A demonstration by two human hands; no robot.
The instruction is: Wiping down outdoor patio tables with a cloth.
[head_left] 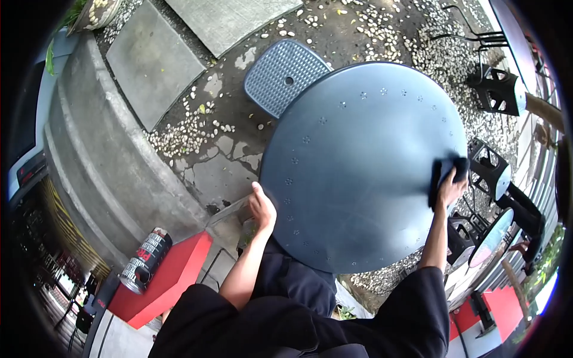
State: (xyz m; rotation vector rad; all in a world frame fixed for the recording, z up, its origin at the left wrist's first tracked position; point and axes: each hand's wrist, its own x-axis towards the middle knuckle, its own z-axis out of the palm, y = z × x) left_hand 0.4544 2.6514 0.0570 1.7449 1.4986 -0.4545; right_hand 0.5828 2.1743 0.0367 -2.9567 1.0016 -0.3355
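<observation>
A round dark plastic table (358,170) with small flower-shaped holes around its border stands before me, light glaring on its top. My right hand (452,187) presses a black cloth (443,172) on the table's right edge; the cloth is somewhat blurred. Beside the left edge is my left hand (263,208), raised with fingers curled loosely and nothing seen in it. Whether it touches the rim I cannot tell.
A grey woven-pattern plastic stool (286,74) sits partly under the table's far left edge. Black stools (490,168) stand at right, near another person (528,223). A printed cylinder (145,259) rests on a red surface (165,282) at lower left. Concrete steps (103,134) curve along the left.
</observation>
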